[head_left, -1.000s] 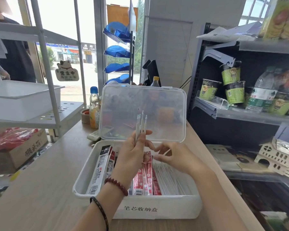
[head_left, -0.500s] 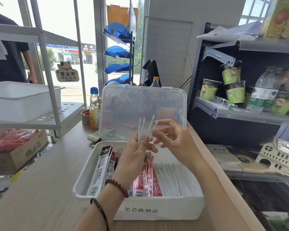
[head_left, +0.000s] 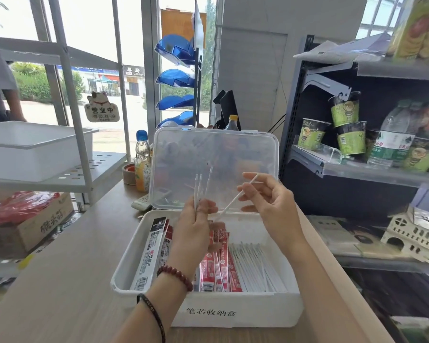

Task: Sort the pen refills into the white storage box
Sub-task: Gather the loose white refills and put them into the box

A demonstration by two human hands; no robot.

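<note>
Counter (head_left: 72, 280); refills (head_left: 199, 189) above white box (head_left: 233, 300)

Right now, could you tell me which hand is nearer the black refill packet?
Left. The left hand is just right of the black refill packet; the right hand is farther right.

Wooden counter (head_left: 72, 280), white storage box (head_left: 270, 310) resting on it, juice bottle (head_left: 142, 167) and tape roll (head_left: 128, 174) behind
</note>
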